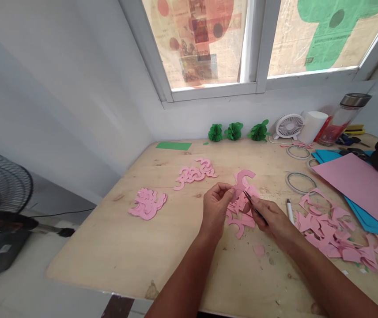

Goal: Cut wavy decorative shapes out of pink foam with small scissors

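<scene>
My left hand (220,205) pinches a curved pink paper cutout (244,176) between thumb and fingers, above the middle of the table. In my right hand (271,218) is a slim black pair of tweezers (250,199), its tip close to the lower end of that cutout. Beneath both hands lies a loose pile of pink paper pieces (238,221), partly covered by them. Two groups of curved pink cutouts lie to the left: a compact heap (147,204) and a spread row (194,173) farther back.
Pink scraps (338,234) and a white pen (290,211) lie on the right, near tape rolls (300,182) and pink paper sheets (364,187). Green paper balls (234,131), a small fan (289,126) and a glass bottle (343,121) stand along the wall. A green strip (173,145) lies back left.
</scene>
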A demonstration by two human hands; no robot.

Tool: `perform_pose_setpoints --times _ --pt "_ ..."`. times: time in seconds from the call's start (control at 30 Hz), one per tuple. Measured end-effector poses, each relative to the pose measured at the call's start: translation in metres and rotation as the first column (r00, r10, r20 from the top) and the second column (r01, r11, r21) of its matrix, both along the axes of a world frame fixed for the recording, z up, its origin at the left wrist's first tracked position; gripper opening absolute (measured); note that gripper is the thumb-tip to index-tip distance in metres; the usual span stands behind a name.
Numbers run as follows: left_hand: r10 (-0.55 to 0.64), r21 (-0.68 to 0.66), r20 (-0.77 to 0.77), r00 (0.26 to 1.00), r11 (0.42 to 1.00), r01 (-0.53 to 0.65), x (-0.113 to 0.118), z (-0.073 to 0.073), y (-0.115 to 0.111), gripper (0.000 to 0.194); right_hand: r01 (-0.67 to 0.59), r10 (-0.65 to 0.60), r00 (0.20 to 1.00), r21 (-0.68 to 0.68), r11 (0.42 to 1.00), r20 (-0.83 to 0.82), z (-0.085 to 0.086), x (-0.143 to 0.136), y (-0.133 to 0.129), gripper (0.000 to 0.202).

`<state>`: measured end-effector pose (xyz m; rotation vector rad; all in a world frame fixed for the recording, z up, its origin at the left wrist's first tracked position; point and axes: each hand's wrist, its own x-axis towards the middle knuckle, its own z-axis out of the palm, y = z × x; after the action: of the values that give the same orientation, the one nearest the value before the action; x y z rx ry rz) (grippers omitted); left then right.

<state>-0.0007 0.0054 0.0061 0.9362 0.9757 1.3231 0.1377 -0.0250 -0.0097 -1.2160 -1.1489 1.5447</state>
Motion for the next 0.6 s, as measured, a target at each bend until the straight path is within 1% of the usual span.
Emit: perform_pose_setpoints --times 0.3,0.47,0.6 --pt "-0.023 0.005 -0.012 1.000 1.000 0.023 0.0018 -0.0004 0.0014 0.017 0.030 -0.029 0.999 -0.021 0.999 0.039 0.0002 0.0000 -0.0002 0.043" --pt "-0.028 0.021 -0.019 0.999 0.999 0.028 0.0017 -0.0020 0.0015 0.017 0.013 -0.012 0.999 -0.017 1.000 0.052 -0.0017 -0.0004 0.0003 0.042" --pt "-0.020 0.052 -0.054 0.998 0.998 0.022 0.0016 -0.0043 0.0018 0.015 0.011 -0.011 0.999 -0.008 1.000 0.045 -0.0040 0.0000 0.0009 0.041"
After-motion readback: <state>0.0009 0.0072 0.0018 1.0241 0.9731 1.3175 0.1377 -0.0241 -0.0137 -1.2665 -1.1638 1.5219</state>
